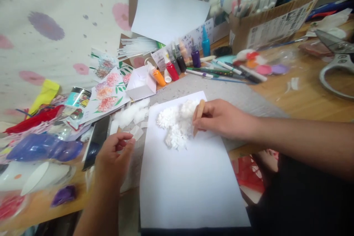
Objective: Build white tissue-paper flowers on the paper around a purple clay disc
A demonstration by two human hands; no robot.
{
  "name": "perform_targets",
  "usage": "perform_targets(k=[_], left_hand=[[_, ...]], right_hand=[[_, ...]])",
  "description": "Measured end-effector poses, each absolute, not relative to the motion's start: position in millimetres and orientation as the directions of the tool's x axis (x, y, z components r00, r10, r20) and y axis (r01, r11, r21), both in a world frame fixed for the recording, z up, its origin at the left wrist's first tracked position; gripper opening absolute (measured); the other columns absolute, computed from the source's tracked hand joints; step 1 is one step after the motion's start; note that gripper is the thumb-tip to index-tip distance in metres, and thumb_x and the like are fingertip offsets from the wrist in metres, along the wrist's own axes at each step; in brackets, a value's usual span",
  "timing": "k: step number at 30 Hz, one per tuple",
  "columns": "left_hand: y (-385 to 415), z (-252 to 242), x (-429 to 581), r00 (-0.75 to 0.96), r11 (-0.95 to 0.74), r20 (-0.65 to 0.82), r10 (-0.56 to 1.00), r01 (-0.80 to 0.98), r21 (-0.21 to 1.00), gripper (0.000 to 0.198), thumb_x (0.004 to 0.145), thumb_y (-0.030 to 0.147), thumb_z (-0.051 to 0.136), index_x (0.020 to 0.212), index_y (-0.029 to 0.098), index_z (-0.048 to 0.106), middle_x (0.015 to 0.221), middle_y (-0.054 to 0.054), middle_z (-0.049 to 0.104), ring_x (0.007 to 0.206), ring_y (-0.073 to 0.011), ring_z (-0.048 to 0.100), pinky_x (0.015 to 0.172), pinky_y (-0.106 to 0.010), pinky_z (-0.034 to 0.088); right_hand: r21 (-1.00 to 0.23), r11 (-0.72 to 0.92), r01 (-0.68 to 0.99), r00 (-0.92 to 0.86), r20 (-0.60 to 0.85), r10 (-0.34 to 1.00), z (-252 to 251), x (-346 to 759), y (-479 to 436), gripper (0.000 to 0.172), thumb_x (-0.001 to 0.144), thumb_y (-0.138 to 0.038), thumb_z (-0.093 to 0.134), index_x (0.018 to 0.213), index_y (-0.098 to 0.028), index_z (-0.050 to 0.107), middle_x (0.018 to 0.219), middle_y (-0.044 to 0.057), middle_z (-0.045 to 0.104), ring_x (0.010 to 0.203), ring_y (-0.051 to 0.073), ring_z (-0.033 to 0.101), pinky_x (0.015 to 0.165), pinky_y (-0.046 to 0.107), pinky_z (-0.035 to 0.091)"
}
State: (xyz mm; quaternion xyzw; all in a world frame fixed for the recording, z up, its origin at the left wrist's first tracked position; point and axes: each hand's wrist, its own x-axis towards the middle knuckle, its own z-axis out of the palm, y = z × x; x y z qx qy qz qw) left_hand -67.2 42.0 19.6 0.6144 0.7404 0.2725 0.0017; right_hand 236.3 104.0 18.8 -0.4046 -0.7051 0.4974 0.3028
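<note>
A white sheet (190, 191) lies before me with rounded clusters of small white pieces (177, 137) on its upper part, like ruffled flower heads. My right hand (225, 118) is closed around a short, light wooden stick (201, 108), its pointed lower end at the right side of the clusters. My left hand (114, 155) hovers left of the sheet with thumb and fingertips pinched together. A small, thin white piece of paper (136, 132) shows at those fingertips. More loose white pieces (134, 112) lie in a pile beyond this hand.
Paint bottles (181, 61) and several pens (224, 68) stand and lie behind the sheet. A cardboard box (279, 22) of tools is at the back right, scissors (339, 59) at the right edge. On the left are flower pictures (106, 92), a dark phone-like slab (96, 142) and plastic cups (45, 177).
</note>
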Motion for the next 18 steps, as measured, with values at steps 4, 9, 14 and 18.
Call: perform_targets(k=[4, 9, 14, 18], left_hand=[[36.0, 19.6, -86.6, -0.221, 0.151, 0.275, 0.936, 0.955, 0.255, 0.031, 0.074, 0.041, 0.058, 0.095, 0.019, 0.063, 0.085, -0.004, 0.062, 0.071, -0.0191, 0.057, 0.063, -0.031, 0.046], [44.4, 16.7, -78.7, -0.156, 0.116, 0.238, 0.959, 0.978, 0.171, 0.038, 0.074, 0.039, 0.059, 0.106, 0.018, 0.061, 0.099, -0.007, 0.064, 0.079, -0.0208, 0.059, 0.075, -0.034, 0.049], [57.7, 15.2, -72.7, -0.112, 0.091, 0.239, 0.964, 0.991, 0.099, 0.034, 0.075, 0.035, 0.058, 0.103, 0.017, 0.060, 0.097, -0.008, 0.063, 0.082, -0.0240, 0.058, 0.081, -0.040, 0.048], [60.9, 18.1, -76.6, -0.037, 0.022, 0.221, 0.974, 0.997, 0.070, 0.020, 0.071, 0.026, 0.055, 0.089, 0.018, 0.060, 0.100, -0.009, 0.061, 0.087, -0.0230, 0.058, 0.085, -0.036, 0.047]], right_hand=[[-0.953, 0.200, 0.225, -0.522, 0.056, 0.851, 11.9, 238.5, 98.7, 0.016, 0.077, -0.025, 0.056, 0.063, -0.020, 0.059, 0.072, 0.000, 0.069, 0.072, 0.017, 0.064, 0.067, 0.028, 0.048], [-0.939, 0.225, 0.261, -0.507, 0.065, 0.859, 7.4, 235.6, 96.7, 0.016, 0.077, -0.033, 0.057, 0.069, -0.022, 0.067, 0.078, -0.001, 0.071, 0.074, 0.017, 0.065, 0.069, 0.028, 0.047], [-0.930, 0.251, 0.268, -0.482, 0.096, 0.871, 9.3, 233.2, 95.9, 0.018, 0.077, -0.033, 0.058, 0.071, -0.022, 0.070, 0.080, -0.001, 0.073, 0.076, 0.015, 0.065, 0.071, 0.026, 0.047], [-0.928, 0.266, 0.261, -0.457, 0.123, 0.881, 7.2, 232.8, 96.0, 0.016, 0.077, -0.032, 0.059, 0.071, -0.023, 0.070, 0.077, -0.002, 0.072, 0.072, 0.015, 0.065, 0.068, 0.026, 0.046]])
